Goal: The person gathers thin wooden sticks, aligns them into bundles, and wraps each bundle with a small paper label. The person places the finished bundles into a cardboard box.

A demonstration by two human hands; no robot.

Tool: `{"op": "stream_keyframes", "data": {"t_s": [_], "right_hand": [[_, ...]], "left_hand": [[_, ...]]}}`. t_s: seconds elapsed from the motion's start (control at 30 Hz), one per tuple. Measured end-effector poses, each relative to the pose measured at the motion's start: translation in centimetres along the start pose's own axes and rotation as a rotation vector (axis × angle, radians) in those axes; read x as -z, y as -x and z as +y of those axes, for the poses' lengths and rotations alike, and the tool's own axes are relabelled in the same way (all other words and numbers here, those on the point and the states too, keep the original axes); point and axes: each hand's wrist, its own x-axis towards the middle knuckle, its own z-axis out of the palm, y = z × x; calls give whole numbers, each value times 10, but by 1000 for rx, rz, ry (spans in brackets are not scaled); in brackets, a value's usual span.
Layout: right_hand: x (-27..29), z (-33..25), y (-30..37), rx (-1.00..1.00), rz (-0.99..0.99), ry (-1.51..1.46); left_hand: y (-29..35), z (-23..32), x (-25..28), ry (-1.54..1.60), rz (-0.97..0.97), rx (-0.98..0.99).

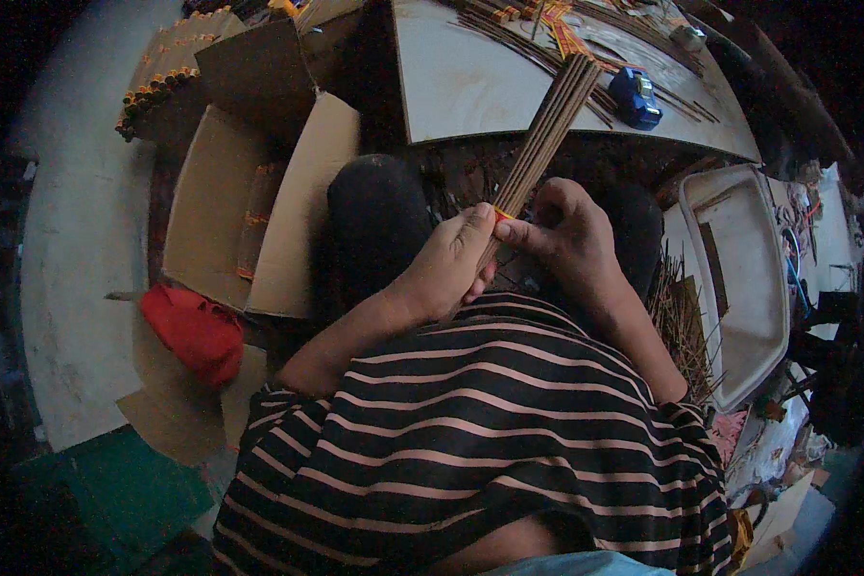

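A bundle of brown incense sticks (550, 130) slants up and away from my lap, its far ends over the table's near edge. My left hand (456, 252) is closed around the lower part, thumb along the top. Round the bundle, by that thumb, sits a narrow red and yellow band (501, 217). Pressing at this band from the right is the thumb of my right hand (578, 230). That hand's other fingers are curled, and the far side of its grip is hidden.
Loose sticks and a blue tape measure (636, 98) lie on the white table (470, 91) ahead. An open cardboard box (302, 216) stands left, near stacked bundles (168, 72) and a red cloth (192, 334). To the right are a white tub (739, 370) and a stick pile (682, 322).
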Motion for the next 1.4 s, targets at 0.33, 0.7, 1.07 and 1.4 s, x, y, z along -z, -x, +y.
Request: {"op": "stream_keyframes", "data": {"t_s": [0.33, 0.7, 1.07, 1.4], "right_hand": [[-5, -8, 9, -150, -141, -298], [-9, -9, 16, -252, -184, -523], [-22, 12, 27, -122, -307, -1149], [-19, 10, 30, -48, -292, -1175]], "left_hand": [[0, -3, -7, -319, 212, -208], [-7, -14, -6, -408, 211, -381], [5, -11, 0, -109, -166, -312], [0, -14, 6, 13, -295, -206]]}}
